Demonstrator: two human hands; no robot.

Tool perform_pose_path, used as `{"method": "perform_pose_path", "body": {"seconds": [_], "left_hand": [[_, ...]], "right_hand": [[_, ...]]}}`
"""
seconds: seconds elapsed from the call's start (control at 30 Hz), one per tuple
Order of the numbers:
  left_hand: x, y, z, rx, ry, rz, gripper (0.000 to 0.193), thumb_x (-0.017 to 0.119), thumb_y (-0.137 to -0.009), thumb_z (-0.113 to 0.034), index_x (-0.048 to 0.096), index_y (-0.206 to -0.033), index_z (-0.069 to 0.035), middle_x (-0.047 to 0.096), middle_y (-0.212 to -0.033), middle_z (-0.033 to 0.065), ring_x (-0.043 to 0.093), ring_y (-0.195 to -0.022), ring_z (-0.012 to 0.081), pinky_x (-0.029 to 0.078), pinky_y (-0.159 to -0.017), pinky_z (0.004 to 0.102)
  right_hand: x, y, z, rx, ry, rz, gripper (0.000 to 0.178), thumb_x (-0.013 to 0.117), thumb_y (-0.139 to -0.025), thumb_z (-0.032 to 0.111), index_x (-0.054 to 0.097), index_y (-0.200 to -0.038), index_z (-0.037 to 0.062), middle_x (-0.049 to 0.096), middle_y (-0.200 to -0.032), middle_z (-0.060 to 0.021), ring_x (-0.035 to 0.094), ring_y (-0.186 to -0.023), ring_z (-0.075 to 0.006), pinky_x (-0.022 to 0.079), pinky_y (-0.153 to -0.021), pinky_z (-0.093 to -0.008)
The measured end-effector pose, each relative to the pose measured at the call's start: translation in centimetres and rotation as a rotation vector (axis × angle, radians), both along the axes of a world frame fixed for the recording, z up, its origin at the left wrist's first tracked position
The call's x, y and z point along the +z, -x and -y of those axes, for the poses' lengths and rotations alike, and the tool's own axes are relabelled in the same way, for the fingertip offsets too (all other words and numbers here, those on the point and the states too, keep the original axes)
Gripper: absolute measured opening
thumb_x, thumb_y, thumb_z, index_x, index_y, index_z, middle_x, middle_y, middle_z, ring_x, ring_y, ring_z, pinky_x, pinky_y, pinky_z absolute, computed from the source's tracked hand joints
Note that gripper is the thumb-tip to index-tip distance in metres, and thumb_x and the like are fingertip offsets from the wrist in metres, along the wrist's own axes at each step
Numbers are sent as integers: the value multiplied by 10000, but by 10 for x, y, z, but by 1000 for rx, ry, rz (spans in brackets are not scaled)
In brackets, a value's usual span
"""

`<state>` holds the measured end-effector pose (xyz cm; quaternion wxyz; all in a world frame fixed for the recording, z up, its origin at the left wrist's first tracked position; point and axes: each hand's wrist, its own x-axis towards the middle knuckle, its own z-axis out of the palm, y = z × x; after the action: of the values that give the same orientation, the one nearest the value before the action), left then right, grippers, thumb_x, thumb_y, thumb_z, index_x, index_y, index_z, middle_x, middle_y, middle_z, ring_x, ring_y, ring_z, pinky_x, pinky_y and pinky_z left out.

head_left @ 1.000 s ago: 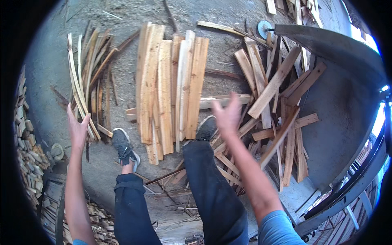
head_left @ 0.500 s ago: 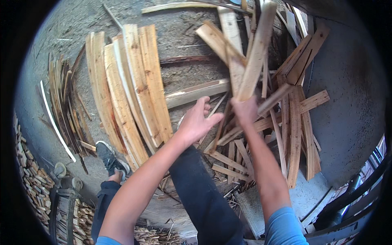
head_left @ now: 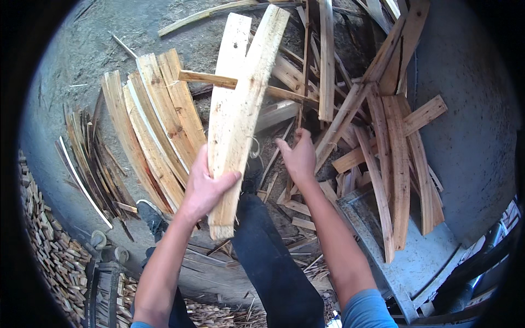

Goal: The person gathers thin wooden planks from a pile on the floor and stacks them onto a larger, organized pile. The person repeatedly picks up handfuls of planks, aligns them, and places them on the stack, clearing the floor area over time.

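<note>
My left hand (head_left: 203, 188) grips two long pale wooden boards (head_left: 246, 115) near their lower ends, raised in front of me and overlapping. Between these boards a narrow wooden strip (head_left: 208, 78) is wedged crosswise, passing over one and behind the other. Thumb and fingers apart, my right hand (head_left: 302, 159) holds nothing that I can make out. It is over the edge of a tangled heap of planks (head_left: 402, 169), close to a thin upright stick (head_left: 300, 109). Several wide boards (head_left: 174, 112) lie side by side on the ground to the left.
Dark thin strips (head_left: 90, 153) are bundled at the far left, with a white strip (head_left: 87, 183) beside them. Stacked small wood pieces (head_left: 52, 246) fill the lower left. Under the heap's right part stands a grey metal surface (head_left: 421, 262), near a grey wall (head_left: 470, 136).
The boards that my right hand gripped over the heap are now in my left hand, further left. My right hand has let go and its fingers are apart. The crosswise strip came along.
</note>
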<state>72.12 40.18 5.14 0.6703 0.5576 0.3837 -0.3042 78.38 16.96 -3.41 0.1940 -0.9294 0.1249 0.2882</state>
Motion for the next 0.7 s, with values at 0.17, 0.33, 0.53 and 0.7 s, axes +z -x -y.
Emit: {"method": "perform_pose_path", "body": {"seconds": [0.17,0.33,0.53,0.7], "left_hand": [[53,-1,-4,202,178,7,737,755,-750,-104,412,-1393,11,589,-1210,123,579,-1115,186,472,-973,340],[106,10,-46,259,324,-211,830,766,-697,-96,391,-1428,23,584,-1203,112,564,-1142,188,457,-993,347],[127,117,-131,-4,117,-140,932,802,-604,-157,403,-1426,24,582,-1257,126,572,-1156,196,442,-1015,324],[140,131,-158,294,-51,-81,968,797,-626,-177,332,-1452,19,580,-1266,132,595,-1147,211,479,-999,333]], "right_hand": [[-40,-16,-21,-257,209,63,508,745,-808,259,489,-1128,-39,633,-1096,-274,623,-1019,-411,485,-900,-503],[-83,-35,87,-385,-116,196,253,689,-869,245,635,-823,2,640,-673,-81,623,-577,-192,461,-494,-349],[-46,-92,121,166,222,124,276,676,-857,279,660,-798,10,595,-655,-39,566,-575,-183,457,-560,-349],[-20,-120,102,-82,81,-128,586,665,-810,389,620,-1140,-93,683,-1042,-283,654,-1004,-424,501,-881,-452]]}}
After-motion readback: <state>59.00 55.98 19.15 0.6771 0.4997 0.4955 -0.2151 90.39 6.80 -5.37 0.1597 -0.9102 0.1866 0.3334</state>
